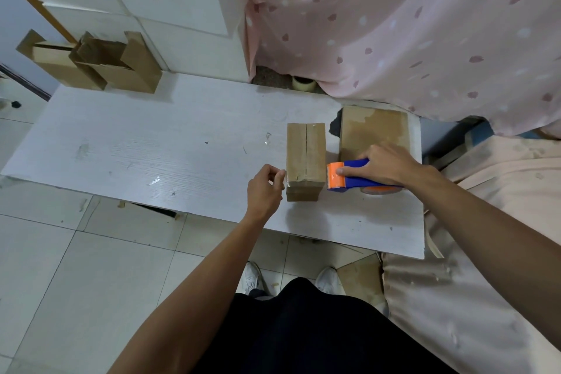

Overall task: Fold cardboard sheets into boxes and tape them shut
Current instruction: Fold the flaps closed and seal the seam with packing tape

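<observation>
From your head camera, the small brown cardboard box (306,161) stands closed on the white wood-grain board table (151,146), near its front edge and right of the middle. The seam of the box's top flaps runs away from you. Your left hand (264,191) is at the box's near left edge with the fingers curled. Thumb and forefinger pinch at the upper rim there, and whether tape lies between them is too small to tell. Your right hand (388,165) is wrapped round the blue-and-orange tape dispenser (349,176), whose orange head sits just beside the box's right side. Under that hand and behind it lies a flat stack of brown cardboard sheets (375,130), close to the box. A dark, ragged patch (334,127) shows between the stack and the box. At the far left corner stand several open brown cartons (100,67), well apart from your work. The pink spotted curtain (425,24) hangs over the table's far right corner, and a pale roll of tape (303,83) sits beside its hem, beyond the table's back edge. Your white shoes (252,278) show below on the tiled floor (91,282).
</observation>
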